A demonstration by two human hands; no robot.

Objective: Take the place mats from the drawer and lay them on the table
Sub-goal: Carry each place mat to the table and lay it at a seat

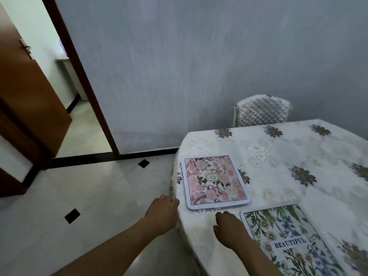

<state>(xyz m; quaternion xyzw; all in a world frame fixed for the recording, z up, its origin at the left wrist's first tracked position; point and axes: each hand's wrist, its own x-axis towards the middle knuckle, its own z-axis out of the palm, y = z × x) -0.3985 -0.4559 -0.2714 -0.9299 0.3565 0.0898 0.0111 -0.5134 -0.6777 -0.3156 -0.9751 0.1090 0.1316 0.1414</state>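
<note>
Pink floral mat (pixel 216 182) and, at its five o'clock, "BEAUTIFUL" botanical mat (pixel 288 242) are lying on the flowered tablecloth (pixel 298 148). Right hand (pixel 229 230) is resting slack and empty; whether left hand (pixel 163 214) is gripping the cloth's edge is unclear. Tiled floor (pixel 99 192) is lying at nine.

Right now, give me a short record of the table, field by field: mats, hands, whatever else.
mats laid: two
pink floral mat: flat on the tablecloth, near the table's corner
BEAUTIFUL mat: flat, nearer the person, apart from the pink one
left hand: at the table's edge, fingers against the cloth, grip unclear
right hand: over the tablecloth, just short of the pink mat, holding nothing
chair: quilted cover, at the far side
drawer: not in view
</note>
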